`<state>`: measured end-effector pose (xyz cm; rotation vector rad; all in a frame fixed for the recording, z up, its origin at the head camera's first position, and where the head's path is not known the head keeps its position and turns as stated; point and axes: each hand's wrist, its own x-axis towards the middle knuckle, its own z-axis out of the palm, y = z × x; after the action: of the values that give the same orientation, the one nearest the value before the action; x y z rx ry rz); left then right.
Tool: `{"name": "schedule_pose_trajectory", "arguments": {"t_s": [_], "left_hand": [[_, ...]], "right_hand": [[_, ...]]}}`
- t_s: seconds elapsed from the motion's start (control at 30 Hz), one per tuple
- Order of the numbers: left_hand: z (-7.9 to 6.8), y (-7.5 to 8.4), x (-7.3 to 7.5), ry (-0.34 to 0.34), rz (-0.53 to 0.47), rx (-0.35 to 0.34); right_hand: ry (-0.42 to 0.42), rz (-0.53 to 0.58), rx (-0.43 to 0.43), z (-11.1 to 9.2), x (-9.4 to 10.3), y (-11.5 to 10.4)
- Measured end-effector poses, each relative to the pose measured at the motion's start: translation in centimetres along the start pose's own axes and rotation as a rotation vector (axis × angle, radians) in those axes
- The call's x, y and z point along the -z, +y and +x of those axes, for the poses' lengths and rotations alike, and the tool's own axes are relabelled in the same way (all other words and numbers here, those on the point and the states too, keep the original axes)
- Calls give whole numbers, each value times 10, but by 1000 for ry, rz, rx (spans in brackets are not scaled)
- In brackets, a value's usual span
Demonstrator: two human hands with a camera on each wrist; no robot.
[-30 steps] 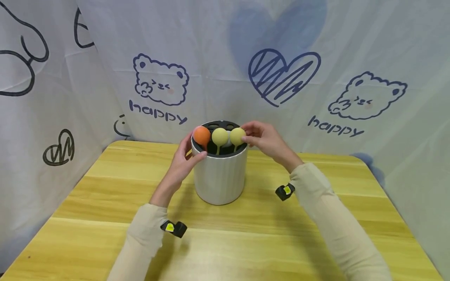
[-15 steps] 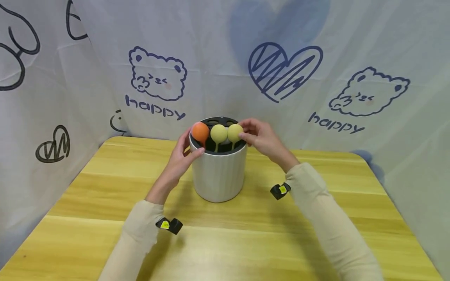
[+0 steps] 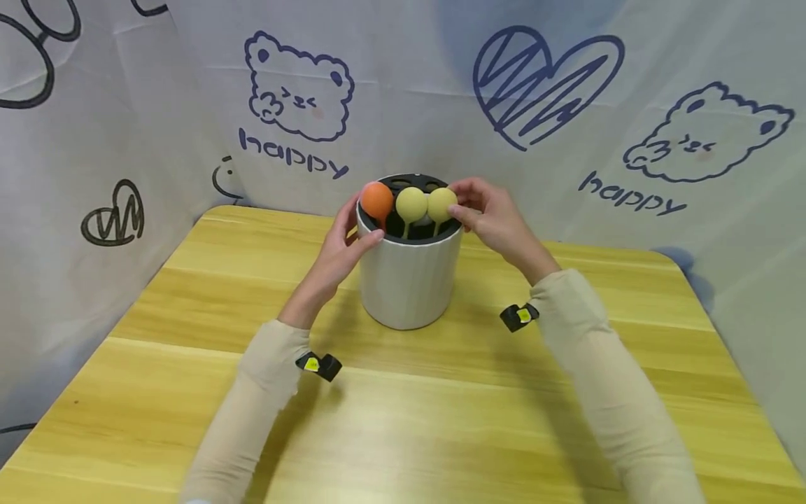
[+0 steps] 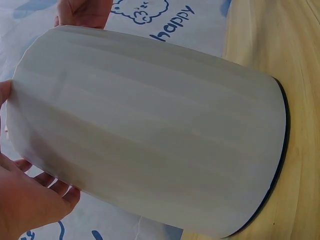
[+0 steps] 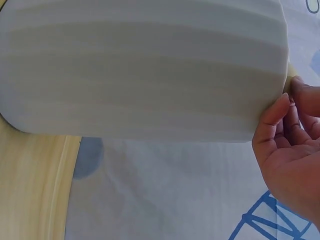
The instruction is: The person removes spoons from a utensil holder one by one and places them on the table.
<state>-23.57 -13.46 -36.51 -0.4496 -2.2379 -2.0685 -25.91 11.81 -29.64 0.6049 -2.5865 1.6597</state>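
A white ribbed cylinder (image 3: 409, 283) stands upright on the table, its top fitted with a black insert (image 3: 412, 179) with holes. Three round-headed sticks stick up from it: an orange one (image 3: 377, 201), a middle yellow one (image 3: 411, 205) and a right yellow one (image 3: 443, 204). My left hand (image 3: 345, 253) holds the cylinder's left side near the top, thumb at the front rim. In the left wrist view, fingertips of the left hand (image 4: 35, 195) press its wall. At the right rim, my right hand (image 3: 500, 222) pinches the right yellow head between thumb and fingers.
The wooden table (image 3: 403, 413) extends in front of the cylinder and to both sides. Close behind hangs a pale curtain (image 3: 403, 126) printed with bears and hearts. Each wrist wears a small black camera, the left camera (image 3: 319, 365) and the right camera (image 3: 519, 317).
The head view has tilted down, so the cylinder and both hands appear higher in it. Both hands keep their places on the cylinder and the right yellow head.
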Motion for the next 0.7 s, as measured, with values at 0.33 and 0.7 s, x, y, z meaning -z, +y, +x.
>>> {"name": "schedule_pose_trajectory", "arguments": {"t_s": [0.33,0.7], "left_hand": [[0,1,-2,6,4,9],[-1,2,-4,2,7,-5]], "right_hand": [[21,50,9,-1,3,-5],[49,64,59,-1,15,-16]]}}
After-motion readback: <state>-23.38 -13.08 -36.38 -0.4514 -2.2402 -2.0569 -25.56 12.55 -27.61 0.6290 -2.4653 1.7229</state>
